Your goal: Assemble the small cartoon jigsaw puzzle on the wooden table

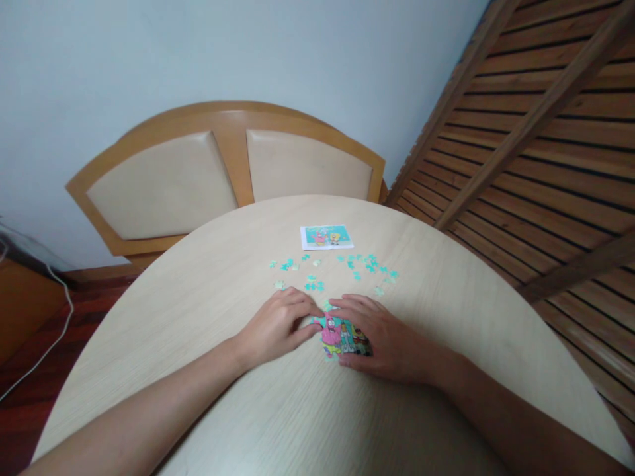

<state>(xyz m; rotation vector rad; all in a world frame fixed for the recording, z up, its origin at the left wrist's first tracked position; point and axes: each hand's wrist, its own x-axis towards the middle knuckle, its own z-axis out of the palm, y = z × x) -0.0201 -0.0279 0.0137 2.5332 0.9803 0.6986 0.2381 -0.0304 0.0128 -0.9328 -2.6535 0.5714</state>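
Right hand (387,340): grip clasps partly built puzzle (331,336), flat on the tabletop (223,264), well in from the far edge. Left hand (282,322): grip at puzzle's left side, can't tell if pinching. Loose pieces (370,268) beyond; picture card (327,237) nearest far edge.

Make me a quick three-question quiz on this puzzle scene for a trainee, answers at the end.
1. True or false: from the person's seat, the picture card lies beyond the loose pieces.
2. Which hand reaches around the right side of the joined puzzle section?
3. Fill in: the wooden backrest across the table shows ___ cream panels.

Key: 1. True. 2. The right hand. 3. Two.
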